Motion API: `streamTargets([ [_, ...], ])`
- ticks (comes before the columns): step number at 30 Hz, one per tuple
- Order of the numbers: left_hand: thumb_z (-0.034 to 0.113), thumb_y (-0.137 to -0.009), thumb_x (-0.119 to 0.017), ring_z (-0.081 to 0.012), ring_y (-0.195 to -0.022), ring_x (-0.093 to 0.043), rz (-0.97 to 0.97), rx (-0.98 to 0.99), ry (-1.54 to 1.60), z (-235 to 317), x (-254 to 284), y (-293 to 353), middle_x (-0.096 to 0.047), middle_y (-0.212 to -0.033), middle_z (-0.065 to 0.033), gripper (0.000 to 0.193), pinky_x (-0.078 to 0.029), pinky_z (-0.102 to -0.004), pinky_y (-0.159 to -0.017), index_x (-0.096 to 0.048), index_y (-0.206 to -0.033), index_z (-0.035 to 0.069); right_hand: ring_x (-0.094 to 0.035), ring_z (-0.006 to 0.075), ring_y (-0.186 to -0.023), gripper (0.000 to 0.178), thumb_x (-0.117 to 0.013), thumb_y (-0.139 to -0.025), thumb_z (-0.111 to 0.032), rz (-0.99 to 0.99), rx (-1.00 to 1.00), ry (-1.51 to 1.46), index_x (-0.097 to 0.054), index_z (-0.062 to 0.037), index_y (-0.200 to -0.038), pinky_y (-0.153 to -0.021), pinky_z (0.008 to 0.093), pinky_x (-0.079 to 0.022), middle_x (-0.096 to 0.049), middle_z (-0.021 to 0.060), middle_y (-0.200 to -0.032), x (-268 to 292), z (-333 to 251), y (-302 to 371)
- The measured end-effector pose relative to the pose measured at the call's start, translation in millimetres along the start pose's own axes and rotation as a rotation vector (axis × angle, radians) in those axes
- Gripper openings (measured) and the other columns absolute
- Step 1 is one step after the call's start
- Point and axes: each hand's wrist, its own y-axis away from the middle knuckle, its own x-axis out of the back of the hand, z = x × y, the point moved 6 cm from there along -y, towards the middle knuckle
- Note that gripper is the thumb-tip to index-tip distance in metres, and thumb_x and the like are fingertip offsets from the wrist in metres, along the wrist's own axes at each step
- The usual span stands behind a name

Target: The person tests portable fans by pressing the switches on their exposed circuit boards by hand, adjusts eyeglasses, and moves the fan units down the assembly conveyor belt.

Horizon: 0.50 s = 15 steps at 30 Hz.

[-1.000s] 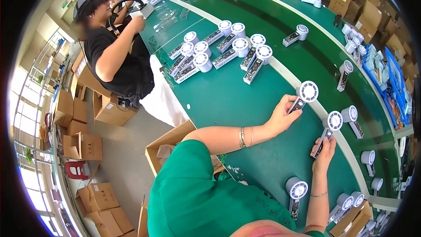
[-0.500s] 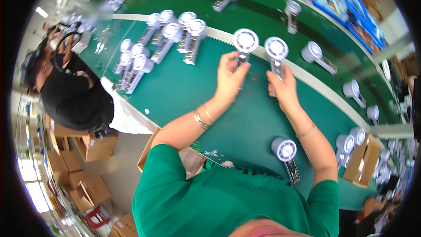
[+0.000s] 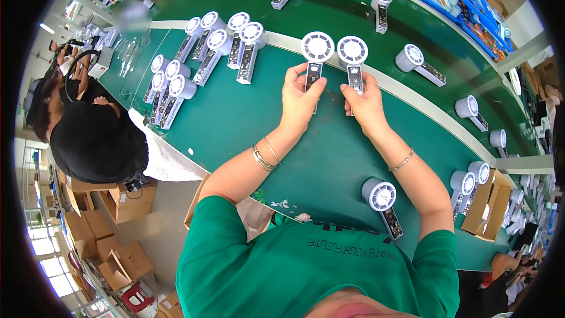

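My left hand (image 3: 298, 99) is closed around the handle of a white handheld fan (image 3: 318, 47), its round slotted head pointing away from me. A second fan (image 3: 352, 51) of the same kind is gripped by its handle in my right hand (image 3: 369, 103). The two heads sit close side by side above the green worktable (image 3: 259, 123). Circuit parts show in the open fronts of both handles, partly covered by my thumbs. Another fan (image 3: 380, 195) lies near me, beside my right forearm, with its handle's inside exposed.
Several similar fans (image 3: 219, 42) stand grouped at the left of the table. Beyond a pale rail, more fans (image 3: 414, 58) lie spaced along a green strip. Blue trays (image 3: 438, 0) are at the far right, a cardboard box (image 3: 488, 206) at the right. A person in black (image 3: 97, 138) is at the left.
Both fans have moved slightly left and drawn closer together, their heads now nearly touching. The whole view has shifted a little; the fans on the table keep their arrangement.
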Motion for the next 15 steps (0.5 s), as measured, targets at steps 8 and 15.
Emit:
streamTargets([
  [8,0.004,-0.074,-0.07,-0.0095,-0.067,-0.055,0.19,-0.148,-0.157,-1.3,40.4,-20.1,-0.062,-0.08,-0.0066,0.04,-0.047,-0.0235,-0.057,-0.049,-0.106,-0.004,-0.058,0.0185,-0.066,0.042,-0.061,-0.08,-0.023,-0.019,0.0,0.218,-0.047,0.0041,-0.109,-0.05,0.0307,-0.049,-0.057,0.0122,-0.085,-29.4,-4.7,-13.1],
  [15,0.008,-0.07,-0.064,-0.0233,-0.065,-0.063,0.278,-0.179,-0.455,21.7,49.3,-22.4,-0.063,-0.076,-0.0171,0.025,-0.049,-0.0348,-0.059,-0.055,-0.087,-0.008,-0.059,0.0265,-0.076,0.03,-0.055,-0.086,-0.024,-0.052,0.184,0.602,-0.049,0.0031,-0.098,-0.069,0.038,-0.045,-0.058,0.0164,-0.086,-27.3,5.0,-26.2],
])
